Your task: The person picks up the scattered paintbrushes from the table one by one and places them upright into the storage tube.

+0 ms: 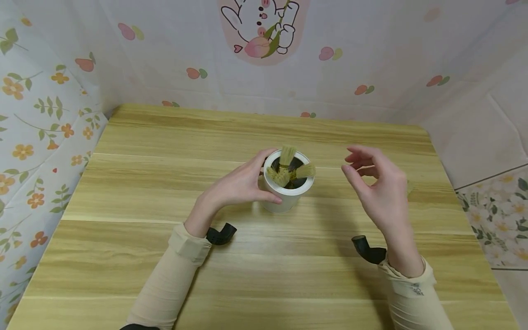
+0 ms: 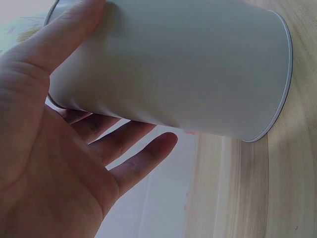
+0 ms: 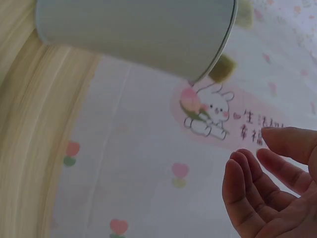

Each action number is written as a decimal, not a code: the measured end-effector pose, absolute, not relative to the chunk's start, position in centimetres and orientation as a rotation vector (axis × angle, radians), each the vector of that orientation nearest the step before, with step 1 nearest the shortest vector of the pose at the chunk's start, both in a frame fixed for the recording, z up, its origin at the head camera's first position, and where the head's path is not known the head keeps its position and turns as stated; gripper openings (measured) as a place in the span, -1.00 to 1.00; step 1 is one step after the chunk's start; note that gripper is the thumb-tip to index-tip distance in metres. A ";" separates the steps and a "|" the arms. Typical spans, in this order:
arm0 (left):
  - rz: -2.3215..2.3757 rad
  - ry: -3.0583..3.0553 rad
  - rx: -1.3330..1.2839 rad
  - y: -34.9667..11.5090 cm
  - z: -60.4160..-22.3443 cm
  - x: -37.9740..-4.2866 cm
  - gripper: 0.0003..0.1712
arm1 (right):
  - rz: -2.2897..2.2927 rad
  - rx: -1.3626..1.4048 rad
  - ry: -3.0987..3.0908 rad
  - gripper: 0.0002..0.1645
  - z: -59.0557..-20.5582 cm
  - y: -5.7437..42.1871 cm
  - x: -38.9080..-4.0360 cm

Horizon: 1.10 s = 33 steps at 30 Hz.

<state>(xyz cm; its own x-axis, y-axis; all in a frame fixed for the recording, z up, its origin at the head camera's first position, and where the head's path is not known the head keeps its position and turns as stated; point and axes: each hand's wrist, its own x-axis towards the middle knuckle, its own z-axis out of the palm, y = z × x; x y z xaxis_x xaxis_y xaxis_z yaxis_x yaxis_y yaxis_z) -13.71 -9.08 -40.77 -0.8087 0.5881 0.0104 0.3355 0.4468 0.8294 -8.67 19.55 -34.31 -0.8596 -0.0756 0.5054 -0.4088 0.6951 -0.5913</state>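
A white cylindrical container [image 1: 280,205] stands upright on the table. Several brushes poke out of its dark inside, bristles up: one leans to the back [image 1: 288,156], another to the right [image 1: 305,170], and a third to the front left [image 1: 279,177]. My left hand [image 1: 241,184] holds the container from its left side, thumb at the front and fingers around the back. In the left wrist view the thumb lies against the container's wall [image 2: 178,64]. My right hand [image 1: 381,190] hovers right of the container, fingers loosely bent, with nothing between them.
The wooden table [image 1: 136,188] ends at a patterned cloth [image 1: 165,55] at the back. Something small and greenish [image 1: 409,187] shows just behind the right hand, mostly hidden. Black curved pieces sit at the left wrist [image 1: 222,234] and right wrist [image 1: 367,250].
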 end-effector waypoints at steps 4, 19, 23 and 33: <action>1.298 2.415 0.794 -9.1 -40.8 -13.7 0.31 | 0.994 0.286 -2.471 -0.52 -35.0 21.5 -8.6; 1.300 2.411 0.780 -9.0 -40.8 -13.7 0.31 | 0.836 -0.068 -2.654 -0.51 -39.0 28.4 -8.6; 1.302 2.412 0.789 -9.1 -40.8 -13.7 0.32 | 0.791 -0.163 -2.769 -0.44 -39.1 29.8 -9.0; 1.313 2.403 0.779 -9.1 -40.9 -13.7 0.30 | 0.726 -0.342 -3.148 -0.17 -40.4 33.4 -10.2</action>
